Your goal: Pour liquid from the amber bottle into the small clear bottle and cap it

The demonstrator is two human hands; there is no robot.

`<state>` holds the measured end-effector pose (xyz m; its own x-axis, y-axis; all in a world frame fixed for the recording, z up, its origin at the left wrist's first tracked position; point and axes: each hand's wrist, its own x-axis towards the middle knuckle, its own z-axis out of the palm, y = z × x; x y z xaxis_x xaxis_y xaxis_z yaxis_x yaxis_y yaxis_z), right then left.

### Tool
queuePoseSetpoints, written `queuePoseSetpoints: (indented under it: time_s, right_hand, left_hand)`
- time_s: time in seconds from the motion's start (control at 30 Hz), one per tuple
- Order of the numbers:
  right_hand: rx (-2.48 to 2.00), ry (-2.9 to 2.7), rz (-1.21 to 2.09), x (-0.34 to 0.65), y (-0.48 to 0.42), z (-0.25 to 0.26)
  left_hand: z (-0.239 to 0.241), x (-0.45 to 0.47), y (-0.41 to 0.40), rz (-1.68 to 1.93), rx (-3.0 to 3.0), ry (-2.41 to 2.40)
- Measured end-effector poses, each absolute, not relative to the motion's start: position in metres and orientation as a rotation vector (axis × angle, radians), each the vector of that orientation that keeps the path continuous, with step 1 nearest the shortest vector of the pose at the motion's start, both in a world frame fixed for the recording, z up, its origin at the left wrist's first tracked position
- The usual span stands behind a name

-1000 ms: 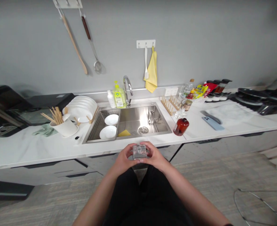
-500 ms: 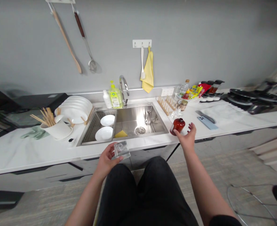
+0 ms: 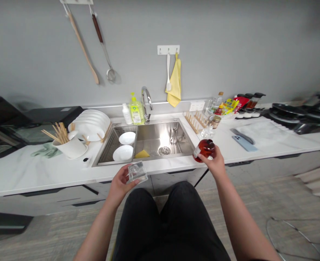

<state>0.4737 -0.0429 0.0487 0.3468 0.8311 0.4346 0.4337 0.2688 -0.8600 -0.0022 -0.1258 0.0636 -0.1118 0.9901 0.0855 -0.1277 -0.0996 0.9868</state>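
My left hand (image 3: 121, 184) is closed around a small clear square glass container (image 3: 137, 172), held in front of the counter edge below the sink (image 3: 151, 139). My right hand (image 3: 213, 162) grips a round dark red jar (image 3: 203, 149) at the counter's front edge, just right of the sink. The jar is tilted a little towards me. I am seated, with my black trousers low in the middle of the view.
Two white bowls (image 3: 124, 145) and a yellow sponge (image 3: 142, 154) lie in the sink. Stacked white plates (image 3: 91, 125) and a cup of chopsticks (image 3: 70, 143) stand to the left. A wooden rack (image 3: 196, 120), bottles, a blue phone (image 3: 244, 142) and dark pans (image 3: 298, 116) sit to the right.
A second ago both hands held the glass container. My right hand let go, reached right and closed on the red jar, while my left hand kept the container and shifted left.
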Motion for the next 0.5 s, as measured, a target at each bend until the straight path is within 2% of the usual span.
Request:
queuePoseSetpoints:
  time_s: [0.1, 0.23, 0.5]
  right_hand:
    - [-1.205, -1.468, 0.626, 0.446, -0.05, 0.056]
    - [-1.082, -1.658, 0.719, 0.407, -0.028, 0.066]
    - [-1.087, -1.829, 0.974, 0.356, 0.095, 0.074]
  left_hand:
    - [0.063, -0.006, -0.114, 1.407, 1.159, 1.136]
    - [0.065, -0.01, -0.081, 1.362, 1.282, 1.096]
    - [0.074, -0.002, 0.021, 1.302, 1.319, 1.034]
